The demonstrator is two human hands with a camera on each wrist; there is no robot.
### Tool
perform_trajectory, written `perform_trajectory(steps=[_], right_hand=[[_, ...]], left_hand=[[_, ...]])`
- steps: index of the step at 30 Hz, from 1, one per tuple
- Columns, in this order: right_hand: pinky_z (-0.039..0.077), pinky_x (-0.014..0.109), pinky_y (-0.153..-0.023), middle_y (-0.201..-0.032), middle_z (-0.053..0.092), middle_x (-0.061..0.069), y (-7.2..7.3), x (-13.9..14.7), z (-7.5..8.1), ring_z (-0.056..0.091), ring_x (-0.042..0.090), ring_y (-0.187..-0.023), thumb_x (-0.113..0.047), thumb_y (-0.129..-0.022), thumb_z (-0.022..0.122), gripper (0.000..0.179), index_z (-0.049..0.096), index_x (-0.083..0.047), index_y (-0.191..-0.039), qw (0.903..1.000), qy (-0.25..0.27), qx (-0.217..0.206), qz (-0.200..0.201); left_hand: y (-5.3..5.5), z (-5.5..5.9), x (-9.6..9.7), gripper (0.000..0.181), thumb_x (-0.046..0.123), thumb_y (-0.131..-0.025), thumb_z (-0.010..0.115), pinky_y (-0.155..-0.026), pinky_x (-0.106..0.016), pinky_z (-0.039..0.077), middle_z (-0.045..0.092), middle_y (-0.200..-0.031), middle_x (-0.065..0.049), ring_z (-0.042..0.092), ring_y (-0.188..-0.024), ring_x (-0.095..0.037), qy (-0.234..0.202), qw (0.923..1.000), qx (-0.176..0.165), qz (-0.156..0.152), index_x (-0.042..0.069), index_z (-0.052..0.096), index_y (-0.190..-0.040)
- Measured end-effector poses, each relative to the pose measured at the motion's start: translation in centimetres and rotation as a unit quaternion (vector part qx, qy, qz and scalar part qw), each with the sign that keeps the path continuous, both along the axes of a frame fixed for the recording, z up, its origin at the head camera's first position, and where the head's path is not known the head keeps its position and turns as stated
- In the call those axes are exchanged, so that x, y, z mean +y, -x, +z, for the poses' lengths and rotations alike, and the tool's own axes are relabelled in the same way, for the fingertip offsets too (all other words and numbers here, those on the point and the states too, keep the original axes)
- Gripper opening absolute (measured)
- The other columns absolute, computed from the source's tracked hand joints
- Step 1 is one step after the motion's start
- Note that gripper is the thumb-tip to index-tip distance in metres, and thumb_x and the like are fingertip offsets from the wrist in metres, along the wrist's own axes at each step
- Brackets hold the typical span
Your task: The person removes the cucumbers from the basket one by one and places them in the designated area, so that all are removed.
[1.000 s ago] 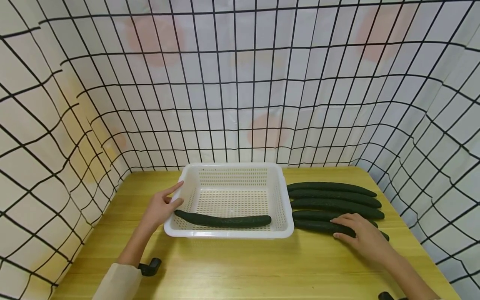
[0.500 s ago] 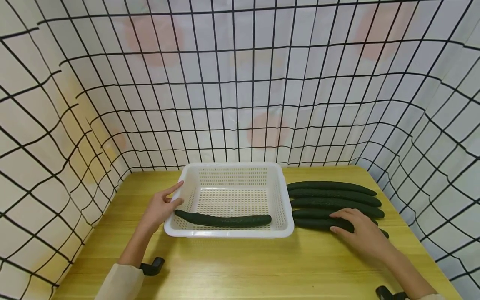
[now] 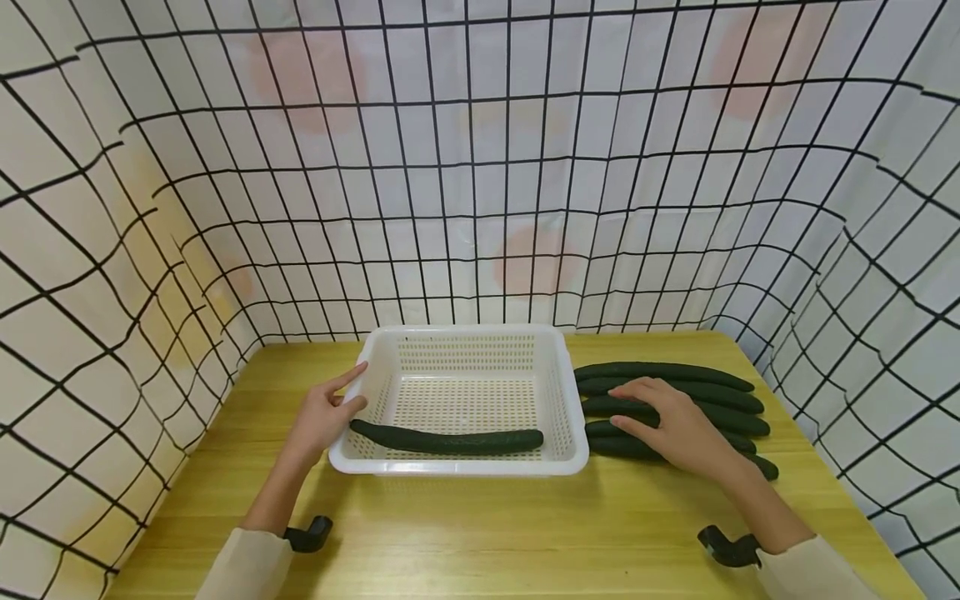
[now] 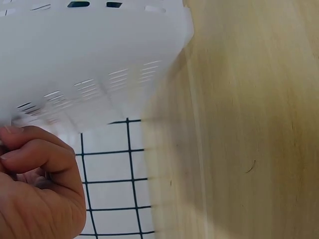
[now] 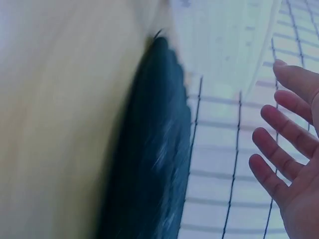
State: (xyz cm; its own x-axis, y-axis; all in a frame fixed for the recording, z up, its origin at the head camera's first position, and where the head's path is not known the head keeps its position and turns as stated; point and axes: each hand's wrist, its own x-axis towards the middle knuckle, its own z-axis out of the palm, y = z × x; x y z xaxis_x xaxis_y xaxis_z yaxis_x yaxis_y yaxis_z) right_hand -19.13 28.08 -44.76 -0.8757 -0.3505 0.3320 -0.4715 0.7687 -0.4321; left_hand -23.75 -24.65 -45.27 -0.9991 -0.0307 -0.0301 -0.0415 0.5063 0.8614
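My left hand (image 3: 318, 419) grips the left rim of a white plastic basket (image 3: 457, 468) with slotted walls; the left wrist view shows its fingers (image 4: 42, 152) curled at the basket's edge. Inside the basket, along its near side, lies one dark green cucumber (image 3: 450, 442). Several more cucumbers (image 3: 663, 370) lie side by side on the table, right of the basket. Over them is my right hand (image 3: 675, 427), holding nothing and covering part of the middle ones. Its fingers (image 5: 274, 144) are spread apart in the right wrist view, where the cucumbers (image 5: 149, 149) look blurred.
A yellow wooden table (image 3: 465, 533) carries everything. White sheeting with a black wire grid (image 3: 480, 192) encloses the back and both sides. A black wrist mount (image 3: 309, 534) sits on the left arm, and another black mount (image 3: 727, 547) on the right.
My right hand has left the nearest cucumbers and moved left and away from me, toward the basket, holding nothing. The left hand, basket and cucumbers look the same.
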Motion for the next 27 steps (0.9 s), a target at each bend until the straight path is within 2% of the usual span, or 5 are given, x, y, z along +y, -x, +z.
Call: perform_trajectory(steps=[6,14,18,27], right_hand=[[0.056,0.053,-0.093,-0.133,0.063,-0.002,1.0,-3.6,0.9,0.063,0.026,-0.118,-0.035,-0.094,0.074,0.040,0.067,-0.023,-0.132,0.9989,0.022,-0.016,0.039],[0.055,0.051,-0.094,-0.132,0.063,-0.001,1.9,-8.3,1.6,0.062,0.025,-0.119,-0.040,-0.096,0.071,0.043,0.066,-0.023,-0.135,0.9950,0.032,-0.045,0.083],[0.054,0.049,-0.095,-0.131,0.064,-0.001,2.3,-10.3,1.8,0.062,0.025,-0.117,-0.038,-0.096,0.071,0.044,0.065,-0.021,-0.137,0.9919,0.027,-0.068,0.104],[0.052,0.049,-0.099,-0.136,0.064,0.008,3.4,-14.1,1.6,0.061,0.027,-0.120,-0.038,-0.099,0.067,0.048,0.061,-0.013,-0.140,0.9823,0.001,-0.106,0.155]], left_hand=[[-0.1,-0.3,0.1,0.059,0.017,-0.095,0.065,-0.054,-0.031,0.054,0.055,-0.057,-0.001,0.055,-0.053,-0.015,-0.009,1.0000,0.001,0.003,0.031,0.053,-0.152],[0.0,-0.2,0.1,0.059,0.018,-0.095,0.064,-0.050,-0.031,0.050,0.058,-0.056,-0.002,0.049,-0.048,-0.013,-0.014,0.9999,-0.001,0.000,0.033,0.053,-0.151],[0.0,0.0,0.2,0.059,0.019,-0.095,0.064,-0.049,-0.030,0.048,0.051,-0.053,0.001,0.044,-0.046,-0.011,-0.013,0.9999,-0.004,0.001,0.034,0.053,-0.151],[0.0,0.0,0.3,0.058,0.017,-0.095,0.064,-0.052,-0.032,0.054,0.059,-0.057,-0.003,0.054,-0.050,-0.014,-0.030,0.9995,-0.005,0.005,0.033,0.054,-0.150]])
